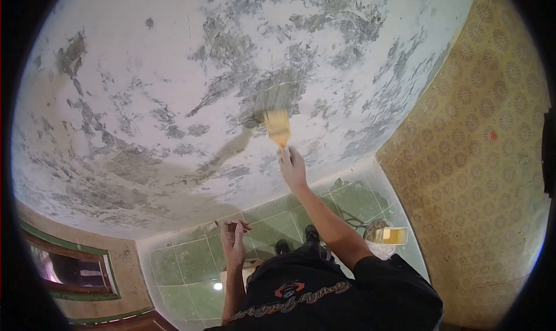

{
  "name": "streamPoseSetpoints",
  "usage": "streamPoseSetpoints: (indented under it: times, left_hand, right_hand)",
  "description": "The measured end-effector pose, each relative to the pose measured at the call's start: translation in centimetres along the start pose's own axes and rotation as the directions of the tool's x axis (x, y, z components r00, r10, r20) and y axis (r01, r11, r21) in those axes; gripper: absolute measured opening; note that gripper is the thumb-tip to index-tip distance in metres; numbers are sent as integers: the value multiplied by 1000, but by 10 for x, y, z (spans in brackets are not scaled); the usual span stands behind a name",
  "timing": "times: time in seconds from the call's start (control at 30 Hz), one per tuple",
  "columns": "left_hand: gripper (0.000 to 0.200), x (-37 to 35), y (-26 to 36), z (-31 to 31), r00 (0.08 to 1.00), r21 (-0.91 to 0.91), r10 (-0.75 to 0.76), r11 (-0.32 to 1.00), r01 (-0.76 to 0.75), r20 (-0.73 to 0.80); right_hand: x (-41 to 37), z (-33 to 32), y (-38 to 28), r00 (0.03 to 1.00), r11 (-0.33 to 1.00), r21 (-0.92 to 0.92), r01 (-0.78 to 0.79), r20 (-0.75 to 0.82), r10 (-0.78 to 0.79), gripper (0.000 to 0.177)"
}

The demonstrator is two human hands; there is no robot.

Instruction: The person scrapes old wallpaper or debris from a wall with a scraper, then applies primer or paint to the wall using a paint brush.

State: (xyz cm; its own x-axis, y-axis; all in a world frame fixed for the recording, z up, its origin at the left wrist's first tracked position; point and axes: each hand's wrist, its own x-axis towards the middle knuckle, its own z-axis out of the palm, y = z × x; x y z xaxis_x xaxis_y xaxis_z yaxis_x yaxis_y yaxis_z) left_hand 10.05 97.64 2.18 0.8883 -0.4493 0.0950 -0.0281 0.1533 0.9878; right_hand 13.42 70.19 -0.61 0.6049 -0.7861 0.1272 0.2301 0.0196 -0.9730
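Note:
My right hand (293, 168) is closed around the handle of a wide yellowish paintbrush (278, 125). The brush's bristle end meets a dark grey patch on the wall (168, 59), whose white coat is worn and blotched with grey. Lower down and to the left, my left hand (233, 244) hangs in front of the wall's foot, away from the brush. Its fingers are curled in; a brownish bit shows at them, too small to name.
Green floor tiles (191, 264) run along the wall's base, dusted with white. On the right stands a yellow-lined rectangular container (395, 235) near a whitish bundle (379, 249). A patterned tan wall (480, 146) closes the right side; a green-framed window (69, 267) sits at lower left.

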Motion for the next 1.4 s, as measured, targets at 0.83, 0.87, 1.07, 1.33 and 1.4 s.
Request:
streamPoseSetpoints:
  times: [0.83,0.87,1.07,1.33,1.4]
  left_hand:
    - [8,6,7,-22,999,-10,29,1000,-29,-15]
    - [8,4,4,-24,1000,-15,28,999,-28,-10]
    - [7,-1,-5,-30,999,-6,14,1000,-15,-32]
    - [7,8,4,-15,998,17,-7,1000,6,64]
    - [7,11,4,-11,996,1,7,1000,-7,86]
  right_hand:
    - [-9,18,101,999,902,-432,-17,-38,1,31]
    - [-25,9,97,997,895,-443,-54,-66,27,28]
    - [0,-17,-17,727,682,-533,501,-169,-666,39]
    - [41,6,-54,906,646,-700,305,5,-423,58]
    - [19,-7,1,936,573,-757,314,145,-322,64]
